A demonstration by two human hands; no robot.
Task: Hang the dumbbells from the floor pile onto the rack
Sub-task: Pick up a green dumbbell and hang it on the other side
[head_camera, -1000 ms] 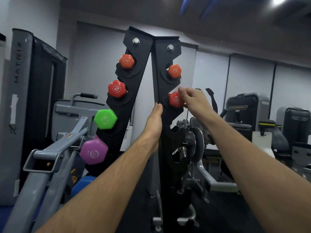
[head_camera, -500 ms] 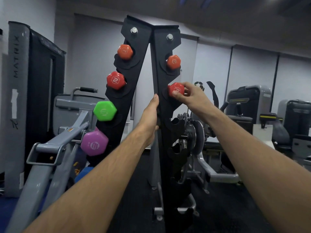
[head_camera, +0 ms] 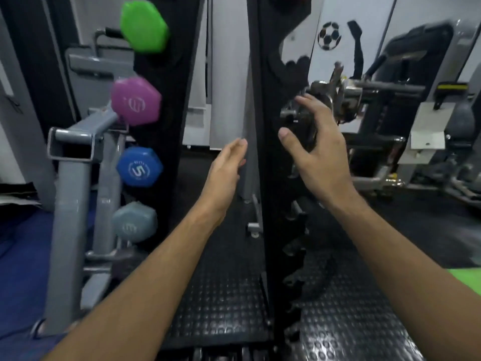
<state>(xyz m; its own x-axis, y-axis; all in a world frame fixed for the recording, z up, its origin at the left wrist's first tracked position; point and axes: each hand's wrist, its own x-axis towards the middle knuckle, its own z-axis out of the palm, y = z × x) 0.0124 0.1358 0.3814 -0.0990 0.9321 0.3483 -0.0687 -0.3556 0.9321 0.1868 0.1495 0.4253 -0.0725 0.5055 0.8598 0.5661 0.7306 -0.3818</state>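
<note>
Black rack (head_camera: 270, 178) stands upright at centre, two slotted uprights meeting toward viewer. Grey machine frame (head_camera: 70, 204) just left of it. Studded rubber floor mat (head_camera: 226, 295) beneath. On rack's left upright, four dumbbells hang in column: green dumbbell (head_camera: 143, 27) top, purple dumbbell (head_camera: 135, 101), blue dumbbell (head_camera: 139, 167), grey dumbbell (head_camera: 134, 221) lowest. Right upright's visible slots bare. Left hand (head_camera: 226, 171) flat, fingers straight, beside rack's centre edge, holding nothing. Right hand (head_camera: 313, 149) spread, fingers loosely bent, before right upright, holding nothing.

Dim, cool indoor light, with the black rack (head_camera: 270, 178) nearly swallowed in shadow. Motion blur smears the whole view, worst at the top and right edges. Straight lines bow outward from wide-angle distortion.
</note>
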